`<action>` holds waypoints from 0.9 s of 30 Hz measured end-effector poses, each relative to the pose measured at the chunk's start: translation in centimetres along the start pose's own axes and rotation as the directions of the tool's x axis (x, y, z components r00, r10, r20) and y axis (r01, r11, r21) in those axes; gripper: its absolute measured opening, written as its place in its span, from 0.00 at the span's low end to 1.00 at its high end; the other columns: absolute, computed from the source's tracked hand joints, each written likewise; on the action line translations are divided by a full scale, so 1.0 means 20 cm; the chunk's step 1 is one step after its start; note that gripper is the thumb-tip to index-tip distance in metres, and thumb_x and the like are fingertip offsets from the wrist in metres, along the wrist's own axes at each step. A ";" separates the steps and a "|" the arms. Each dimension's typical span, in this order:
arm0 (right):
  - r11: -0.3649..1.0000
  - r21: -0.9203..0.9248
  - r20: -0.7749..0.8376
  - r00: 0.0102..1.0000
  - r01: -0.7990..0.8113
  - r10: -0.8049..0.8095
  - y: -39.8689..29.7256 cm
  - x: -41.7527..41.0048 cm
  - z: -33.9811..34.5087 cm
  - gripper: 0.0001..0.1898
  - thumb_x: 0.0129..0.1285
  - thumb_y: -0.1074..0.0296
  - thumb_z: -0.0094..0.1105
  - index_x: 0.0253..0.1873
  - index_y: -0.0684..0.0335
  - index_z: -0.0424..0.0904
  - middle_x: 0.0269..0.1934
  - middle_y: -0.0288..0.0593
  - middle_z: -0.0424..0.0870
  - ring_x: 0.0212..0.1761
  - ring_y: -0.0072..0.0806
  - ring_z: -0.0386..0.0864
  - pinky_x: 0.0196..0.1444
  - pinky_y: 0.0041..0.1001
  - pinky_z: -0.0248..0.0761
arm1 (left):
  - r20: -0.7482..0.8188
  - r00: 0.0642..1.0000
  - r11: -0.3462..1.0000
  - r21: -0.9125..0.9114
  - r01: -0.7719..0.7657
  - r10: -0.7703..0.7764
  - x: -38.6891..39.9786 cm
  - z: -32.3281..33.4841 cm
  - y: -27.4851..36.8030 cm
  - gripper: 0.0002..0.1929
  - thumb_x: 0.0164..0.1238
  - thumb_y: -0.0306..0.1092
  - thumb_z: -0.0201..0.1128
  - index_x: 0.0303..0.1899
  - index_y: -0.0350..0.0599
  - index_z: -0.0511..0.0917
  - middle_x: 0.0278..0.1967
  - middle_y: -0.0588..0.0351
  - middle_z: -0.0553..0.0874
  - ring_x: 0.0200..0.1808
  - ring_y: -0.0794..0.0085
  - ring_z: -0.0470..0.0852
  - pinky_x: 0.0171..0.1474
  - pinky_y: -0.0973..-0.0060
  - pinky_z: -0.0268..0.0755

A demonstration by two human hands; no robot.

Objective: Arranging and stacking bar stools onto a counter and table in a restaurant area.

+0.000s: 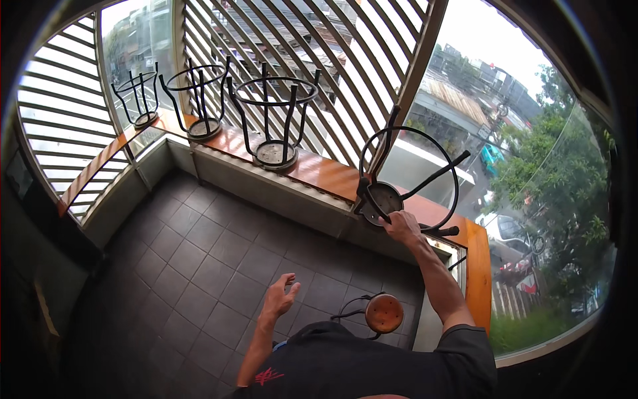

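Observation:
My right hand (401, 227) is closed around the black metal frame of an upturned stool (381, 202), low down by its round seat. The seat's underside faces up, and the legs and ring (456, 175) lean out toward the window. That stool is at the wooden ledge (329, 178); whether its seat rests fully on it I cannot tell. My left hand (280, 296) hangs over the tiled floor, holding nothing, with thumb and fingers apart. On the floor between my arms stands another stool with a round wooden seat (384, 313).
Three more upturned stools stand along the ledge: a near one (275, 152), a middle one (203, 127) and a far one (145, 118). Slatted window bars (299, 55) rise behind them. The ledge turns a corner at right (478, 269) beside glass. Dark tiles (214, 269) cover the floor.

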State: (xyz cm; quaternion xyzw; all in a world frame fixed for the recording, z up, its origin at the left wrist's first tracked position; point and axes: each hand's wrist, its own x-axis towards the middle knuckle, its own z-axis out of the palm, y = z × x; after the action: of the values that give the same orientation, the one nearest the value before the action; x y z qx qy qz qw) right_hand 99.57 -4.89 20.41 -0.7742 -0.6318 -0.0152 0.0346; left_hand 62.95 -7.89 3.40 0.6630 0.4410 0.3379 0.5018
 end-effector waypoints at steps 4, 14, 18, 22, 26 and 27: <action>0.992 0.109 -0.078 0.994 -0.066 0.074 -0.16 0.11 -0.23 0.16 0.59 0.56 0.55 0.38 0.63 0.85 0.32 0.59 0.83 0.37 0.54 0.81 0.44 0.45 0.73 | -0.095 0.990 0.991 -0.101 0.093 -0.102 -0.17 -0.16 -0.17 0.21 0.68 0.41 0.60 0.56 0.37 0.73 0.50 0.43 0.83 0.54 0.58 0.82 0.55 0.67 0.73; 0.889 0.406 -0.153 0.975 0.213 -0.164 -0.71 0.02 -0.79 0.21 0.56 0.50 0.67 0.35 0.68 0.86 0.16 0.41 0.74 0.20 0.21 0.71 0.28 0.29 0.64 | 0.139 0.828 0.252 -0.914 0.318 -0.543 -0.60 -0.44 -0.79 0.27 0.73 0.58 0.46 0.56 0.43 0.73 0.48 0.47 0.83 0.50 0.57 0.81 0.56 0.60 0.70; 0.767 0.630 -0.034 0.991 0.123 -0.131 -0.92 -0.06 -0.59 0.18 0.60 0.53 0.67 0.38 0.67 0.85 0.20 0.33 0.76 0.25 0.17 0.70 0.31 0.25 0.63 | -0.119 0.993 0.219 -0.969 -0.114 -0.010 -0.72 -0.61 -0.37 0.30 0.73 0.54 0.47 0.66 0.43 0.62 0.61 0.40 0.74 0.64 0.50 0.71 0.67 0.51 0.61; 0.711 0.702 -0.003 0.999 0.035 -0.046 -0.97 -0.09 -0.40 0.23 0.59 0.48 0.66 0.37 0.69 0.84 0.21 0.32 0.76 0.24 0.17 0.69 0.29 0.25 0.62 | -0.248 0.957 0.074 -0.963 -0.261 0.148 -0.96 -0.73 -0.51 0.31 0.71 0.52 0.49 0.68 0.41 0.60 0.60 0.40 0.74 0.61 0.49 0.73 0.65 0.50 0.63; 0.621 0.784 -0.008 1.000 0.010 -0.005 -0.89 -0.04 -0.14 0.21 0.60 0.50 0.66 0.35 0.68 0.84 0.21 0.33 0.77 0.24 0.16 0.71 0.29 0.24 0.65 | -0.289 0.944 -0.261 -0.935 -0.242 0.161 -1.07 -0.86 -0.61 0.44 0.56 0.56 0.69 0.68 0.41 0.60 0.62 0.47 0.71 0.60 0.54 0.72 0.65 0.57 0.64; 0.664 0.747 -0.029 1.000 0.023 -0.002 -0.89 -0.05 -0.10 0.20 0.61 0.51 0.66 0.33 0.68 0.83 0.21 0.35 0.78 0.24 0.17 0.74 0.29 0.24 0.67 | -0.257 0.952 -0.242 -0.947 -0.213 0.169 -1.14 -0.89 -0.72 0.44 0.56 0.56 0.69 0.68 0.41 0.60 0.62 0.47 0.71 0.60 0.54 0.72 0.65 0.57 0.64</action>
State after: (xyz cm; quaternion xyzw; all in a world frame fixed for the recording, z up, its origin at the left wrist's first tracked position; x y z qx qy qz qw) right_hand 81.92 -2.55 23.01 -0.6873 -0.5873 0.2350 0.3569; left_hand 34.96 -20.82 -5.80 0.0839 -0.0851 0.6358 0.7625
